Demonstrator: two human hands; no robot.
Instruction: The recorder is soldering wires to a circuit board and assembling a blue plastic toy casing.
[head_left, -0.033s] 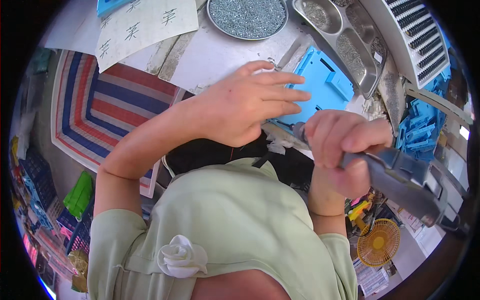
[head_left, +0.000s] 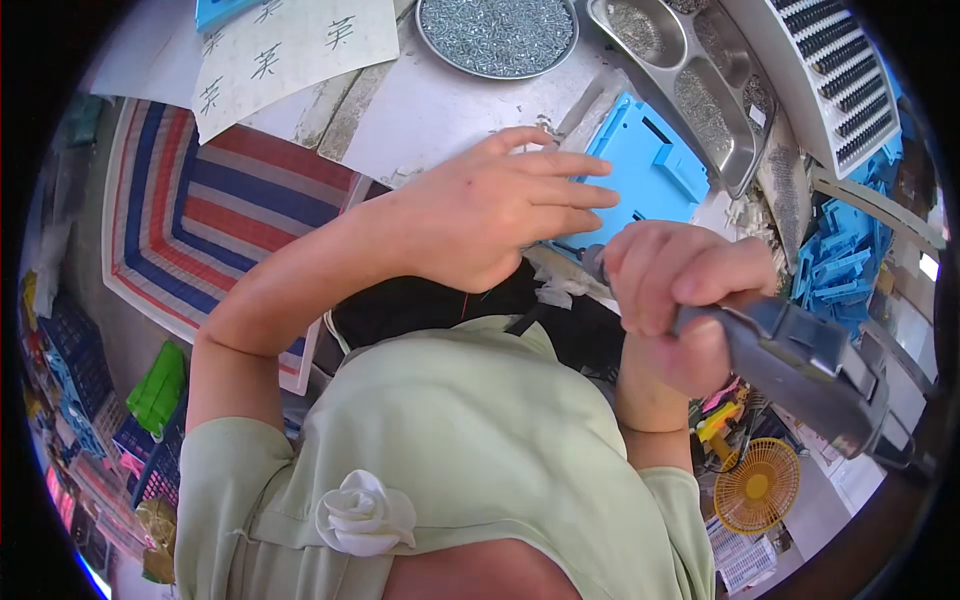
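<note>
My left hand (head_left: 475, 205) reaches over the bench with its fingers stretched out and apart. Its fingertips lie over the near left part of a light blue plastic panel (head_left: 645, 170) that has a slot and raised edges. In a closed fist, my right hand (head_left: 685, 285) grips a dark grey electric screwdriver (head_left: 800, 355) near its front end. The body of the tool slants back to the right, and its narrow tip points left, close to the panel's near edge. Whether the tip touches the panel or a screw I cannot tell.
Beyond the panel stand a round metal dish (head_left: 497, 62) full of small screws and a steel compartment tray (head_left: 735, 120) of small metal parts. A white rack (head_left: 815, 75) with black rows rises at the right, beside piled blue plastic pieces (head_left: 840, 260). A striped sheet (head_left: 250, 190) lies left.
My right hand and the screwdriver have shifted very slightly left. My left hand stays over the panel, fingers still spread.
</note>
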